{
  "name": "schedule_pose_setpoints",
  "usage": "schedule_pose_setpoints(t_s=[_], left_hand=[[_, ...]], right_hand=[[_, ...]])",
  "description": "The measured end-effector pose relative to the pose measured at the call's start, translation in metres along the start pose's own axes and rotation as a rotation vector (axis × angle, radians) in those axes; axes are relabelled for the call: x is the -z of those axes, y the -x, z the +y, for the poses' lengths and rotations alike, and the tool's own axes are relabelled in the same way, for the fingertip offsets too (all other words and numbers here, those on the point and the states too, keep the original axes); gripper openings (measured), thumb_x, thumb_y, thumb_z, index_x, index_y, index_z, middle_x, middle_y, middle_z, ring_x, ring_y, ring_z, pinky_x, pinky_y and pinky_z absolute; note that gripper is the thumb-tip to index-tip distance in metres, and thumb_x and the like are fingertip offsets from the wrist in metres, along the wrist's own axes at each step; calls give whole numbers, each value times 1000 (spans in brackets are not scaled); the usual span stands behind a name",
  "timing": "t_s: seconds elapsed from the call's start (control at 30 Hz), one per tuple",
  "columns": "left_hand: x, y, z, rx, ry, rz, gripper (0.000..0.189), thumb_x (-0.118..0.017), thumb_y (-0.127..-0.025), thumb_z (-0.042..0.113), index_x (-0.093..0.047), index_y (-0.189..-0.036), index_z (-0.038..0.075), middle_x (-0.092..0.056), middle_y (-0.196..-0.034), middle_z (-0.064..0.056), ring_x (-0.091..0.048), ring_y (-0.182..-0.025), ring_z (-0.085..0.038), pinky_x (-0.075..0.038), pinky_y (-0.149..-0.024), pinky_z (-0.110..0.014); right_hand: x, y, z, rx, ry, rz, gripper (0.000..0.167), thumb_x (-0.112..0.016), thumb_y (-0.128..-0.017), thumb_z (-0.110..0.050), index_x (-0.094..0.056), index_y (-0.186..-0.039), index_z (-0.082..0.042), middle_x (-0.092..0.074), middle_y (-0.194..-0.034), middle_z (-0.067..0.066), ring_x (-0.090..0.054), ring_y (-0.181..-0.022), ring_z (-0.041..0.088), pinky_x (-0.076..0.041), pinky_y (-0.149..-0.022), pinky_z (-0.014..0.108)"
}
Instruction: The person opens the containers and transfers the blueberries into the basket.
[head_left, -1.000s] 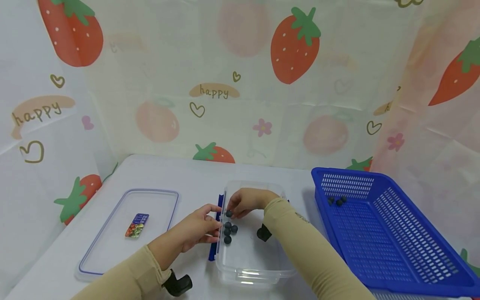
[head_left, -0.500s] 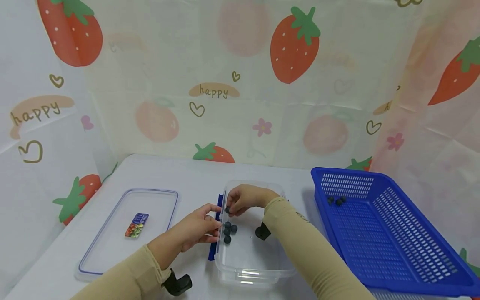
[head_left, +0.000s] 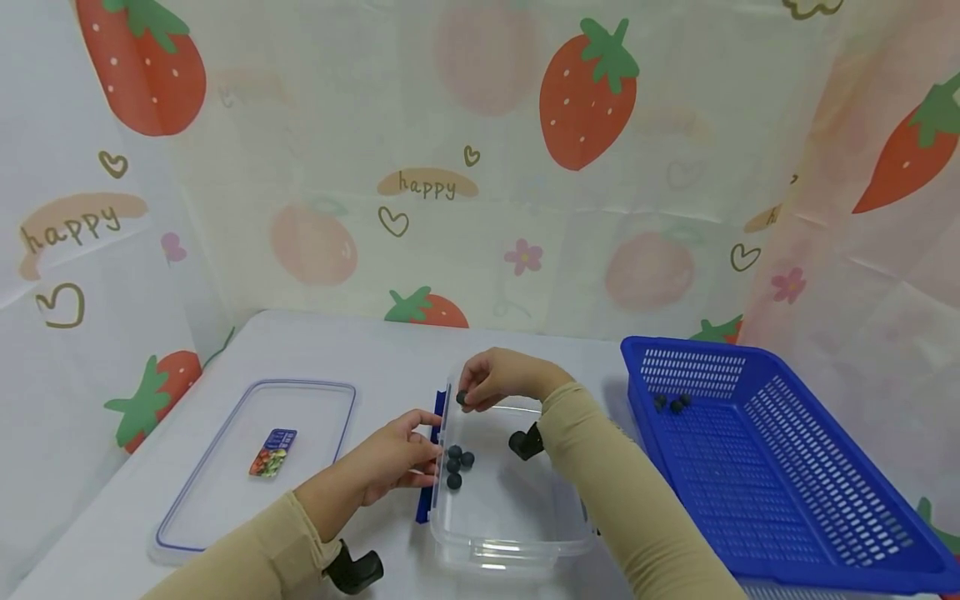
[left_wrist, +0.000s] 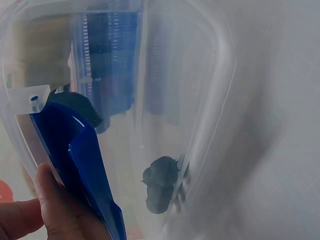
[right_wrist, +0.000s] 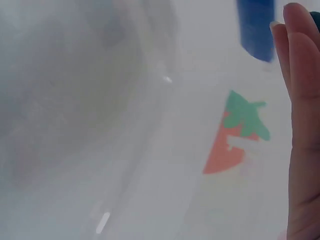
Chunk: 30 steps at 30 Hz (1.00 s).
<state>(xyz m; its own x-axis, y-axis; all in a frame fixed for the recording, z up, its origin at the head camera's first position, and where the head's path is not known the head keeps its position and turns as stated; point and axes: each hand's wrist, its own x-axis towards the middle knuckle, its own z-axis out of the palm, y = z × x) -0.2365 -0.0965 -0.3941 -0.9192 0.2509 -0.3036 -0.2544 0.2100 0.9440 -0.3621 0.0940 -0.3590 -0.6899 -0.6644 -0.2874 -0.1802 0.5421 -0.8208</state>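
Observation:
My right hand (head_left: 504,379) pinches a dark blueberry (head_left: 461,398) over the far left part of a clear plastic box (head_left: 510,548). In the right wrist view its fingers (right_wrist: 305,100) stand at the right edge, with only a sliver of something dark showing. Spread fingers of my left hand (head_left: 397,458) touch the box's left side by a hanging blue latch (left_wrist: 85,155). Inside the box along that wall lies a small cluster of blueberries (head_left: 454,465), also seen blurred through the plastic as blueberries (left_wrist: 161,185) in the left wrist view.
A blue perforated basket (head_left: 780,483) stands at the right, with a few blueberries (head_left: 676,406) in its far left corner. On the left, a clear lid (head_left: 217,500) with a colourful label (head_left: 273,453) lies on the white table (head_left: 375,350).
My right hand, with the blueberry between its fingertips, has risen and moved toward the far end of the box, away from the other blueberries. The left hand stays in place.

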Motion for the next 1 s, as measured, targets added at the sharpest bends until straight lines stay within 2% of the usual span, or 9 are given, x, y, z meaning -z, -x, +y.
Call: schedule_pose_setpoints(t_s=[0.2, 0.27, 0.43, 0.53, 0.73, 1.0], left_hand=[[0, -1, -1, -8, 5, -6, 42, -52, -91, 8, -39, -131, 12, -55, -86, -14, -58, -73, -20, -55, -68, -30], [1, -1, -1, -9, 4, -7, 42, -52, -91, 8, -39, -131, 12, -55, -86, -14, -58, -73, -20, -55, -68, -30], [1, -1, -2, -16, 0, -11, 44, -53, -91, 8, -38, -132, 13, -55, -88, -14, -58, -73, -20, -55, -67, -30], [1, 0, -2, -19, -1, -11, 44, -53, -91, 9, -38, -132, 13, -55, -89, -14, -58, -74, -20, -55, -67, -30], [0, 1, -2, -20, -1, -11, 44, -54, -91, 10, -39, -132, 13, -55, -88, -14, -58, -73, -20, -55, -67, -30], [0, 2, -1, -27, -7, -12, 44, -54, -91, 10, -38, -132, 13, -56, -87, -14, -58, -73, -20, -55, -68, -30]], right_hand=[[21, 14, -8, 44, -14, 42, 11, -65, -83, -7, -61, -91, -2, -67, -90, 11, -64, -91, 30, -54, -77, 33], [30, 22, -12, 63, -13, 55, 12, -65, -83, -7, -60, -93, -2, -67, -91, 11, -63, -93, 32, -54, -78, 34], [56, 49, -22, 113, -13, 100, 12, -62, -85, -6, -59, -96, 0, -66, -93, 14, -60, -97, 38, -53, -81, 35], [73, 66, -22, 128, -23, 140, 14, -62, -85, -6, -58, -97, 1, -66, -94, 14, -62, -94, 33, -52, -82, 38], [102, 100, -10, 118, -48, 227, 21, -63, -85, -8, -55, -101, 3, -65, -95, 14, -65, -90, 24, -49, -87, 45], [132, 135, 27, 91, -105, 312, 23, -61, -86, -8, -52, -103, 5, -64, -96, 11, -64, -93, 23, -50, -86, 39]])
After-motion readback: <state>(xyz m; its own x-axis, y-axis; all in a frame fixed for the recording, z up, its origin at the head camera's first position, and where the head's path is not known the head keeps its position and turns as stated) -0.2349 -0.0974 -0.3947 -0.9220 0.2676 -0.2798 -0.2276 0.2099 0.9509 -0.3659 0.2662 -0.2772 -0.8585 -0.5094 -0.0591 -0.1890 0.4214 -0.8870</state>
